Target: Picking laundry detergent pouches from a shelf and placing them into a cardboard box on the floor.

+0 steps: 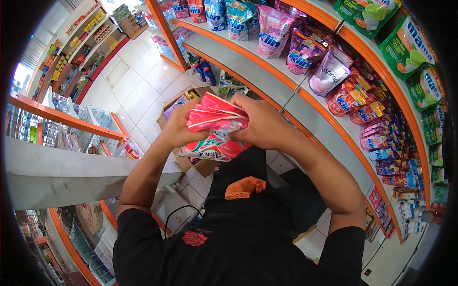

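Between both hands I hold a soft red and white plastic pack of Attack Jaz1 detergent (218, 143), its printing upside down to me. My left hand (184, 123) grips its left side and my right hand (259, 121) grips its right. The pack's upper end is creased into folds above my thumbs. Below it stands an open cardboard box (184, 161) on the tiled floor, holding some purple packs (177, 106). My hands and the detergent pack hide much of the box.
Orange-edged shelves (236, 50) curve along the right, bearing So Klin detergent pouches (273, 39) and green Mama pouches (408, 50). Blue bottles (204, 69) stand low behind the box. A pale beam-like ledge (71, 171) juts in from the left. An orange cloth (245, 187) lies at my waist.
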Demonstrator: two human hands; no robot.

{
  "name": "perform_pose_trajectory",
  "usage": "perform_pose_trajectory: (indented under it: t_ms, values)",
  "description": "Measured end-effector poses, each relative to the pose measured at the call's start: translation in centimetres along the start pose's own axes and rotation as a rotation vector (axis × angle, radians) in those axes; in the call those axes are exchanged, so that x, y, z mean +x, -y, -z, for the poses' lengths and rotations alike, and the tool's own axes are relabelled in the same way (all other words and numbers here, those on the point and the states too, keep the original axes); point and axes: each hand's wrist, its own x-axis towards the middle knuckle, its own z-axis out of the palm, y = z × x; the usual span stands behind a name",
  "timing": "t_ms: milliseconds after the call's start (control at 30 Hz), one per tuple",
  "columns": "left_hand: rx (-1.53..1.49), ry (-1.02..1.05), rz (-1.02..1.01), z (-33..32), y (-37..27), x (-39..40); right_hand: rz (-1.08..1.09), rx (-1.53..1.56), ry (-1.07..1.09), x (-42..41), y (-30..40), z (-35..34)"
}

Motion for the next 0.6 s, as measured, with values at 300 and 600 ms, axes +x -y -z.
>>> perform_pose_trajectory:
  t_ms: [300, 600]
  values:
    - [-0.258, -0.556, 0.380, -1.4, 11.9, -3.4, -0.186, 0.361, -0.556, -8.6, -17.3, -0.1]
    - [-0.539, -0.918, 0.701, -7.8, 28.0, -5.4, -0.865, 0.582, -0.702, -28.1, -28.1, -8.7]
